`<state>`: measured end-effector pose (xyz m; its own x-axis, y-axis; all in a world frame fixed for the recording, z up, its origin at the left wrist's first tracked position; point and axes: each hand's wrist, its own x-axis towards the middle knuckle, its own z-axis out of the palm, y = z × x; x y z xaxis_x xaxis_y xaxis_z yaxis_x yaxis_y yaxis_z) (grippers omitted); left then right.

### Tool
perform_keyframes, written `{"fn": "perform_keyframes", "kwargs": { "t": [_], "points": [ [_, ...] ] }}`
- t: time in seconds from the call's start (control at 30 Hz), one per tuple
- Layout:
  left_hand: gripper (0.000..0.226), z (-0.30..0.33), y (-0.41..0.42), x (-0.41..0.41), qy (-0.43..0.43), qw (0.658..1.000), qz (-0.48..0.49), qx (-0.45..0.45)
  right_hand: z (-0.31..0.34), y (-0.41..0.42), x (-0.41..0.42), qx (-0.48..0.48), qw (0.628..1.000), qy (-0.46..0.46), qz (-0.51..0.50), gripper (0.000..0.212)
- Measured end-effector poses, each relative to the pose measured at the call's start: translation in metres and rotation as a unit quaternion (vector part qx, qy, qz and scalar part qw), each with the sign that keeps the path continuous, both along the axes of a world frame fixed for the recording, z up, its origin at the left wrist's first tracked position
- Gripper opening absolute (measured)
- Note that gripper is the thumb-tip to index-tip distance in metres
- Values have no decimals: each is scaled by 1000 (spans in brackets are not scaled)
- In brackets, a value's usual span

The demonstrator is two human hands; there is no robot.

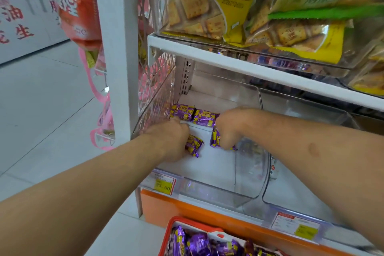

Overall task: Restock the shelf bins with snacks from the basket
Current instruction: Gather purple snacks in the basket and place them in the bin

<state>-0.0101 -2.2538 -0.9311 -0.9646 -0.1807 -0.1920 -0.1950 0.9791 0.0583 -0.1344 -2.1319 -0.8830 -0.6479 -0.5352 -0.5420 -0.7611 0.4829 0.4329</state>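
Both of my arms reach into a clear plastic shelf bin on the lower shelf. My left hand grips a purple snack packet near the bin's left side. My right hand grips another purple packet, held upright. Two more purple packets lie side by side at the back left of the bin. Below, at the frame's bottom edge, a red basket holds several purple packets.
A second clear bin sits to the right. Yellow price tags hang on the bin fronts. The shelf above carries bins of cracker bags. A white upright post stands left, with hanging red bags beside it.
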Motion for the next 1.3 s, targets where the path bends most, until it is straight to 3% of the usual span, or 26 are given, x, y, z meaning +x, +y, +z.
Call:
{"fn": "perform_keyframes", "kwargs": {
  "t": [0.13,0.3,0.47,0.6,0.9,1.0,1.1,1.2,1.27,1.3],
  "points": [
    [72,-3,3,-5,-5,1000,-12,17,-7,0,2,-40,999,-16,-6,29],
    [97,-12,6,-32,64,992,-85,62,0,6,-3,-55,996,67,22,20],
    [78,-16,18,-53,10,997,-36,66,11,1,-14,-63,995,73,4,9],
    [63,-19,20,-54,29,998,-41,40,21,-4,-15,-42,997,59,-5,4],
    [63,-22,18,-54,41,997,-40,52,1,-6,-15,-121,988,82,-39,32],
    [63,-22,17,-53,35,997,-37,61,-3,-8,-16,-161,983,72,-56,7],
    [63,-20,17,-53,33,997,-41,62,-5,-6,-15,-179,979,60,-72,29],
    [69,-20,11,-52,38,993,-48,104,-5,-6,-14,-186,979,43,-66,24],
    [71,-19,4,-50,76,984,-50,153,-2,-5,-14,-183,980,57,-54,9],
    [69,-17,1,-48,96,979,-49,172,-1,-6,-13,-186,979,62,-50,12]
  ]
}}
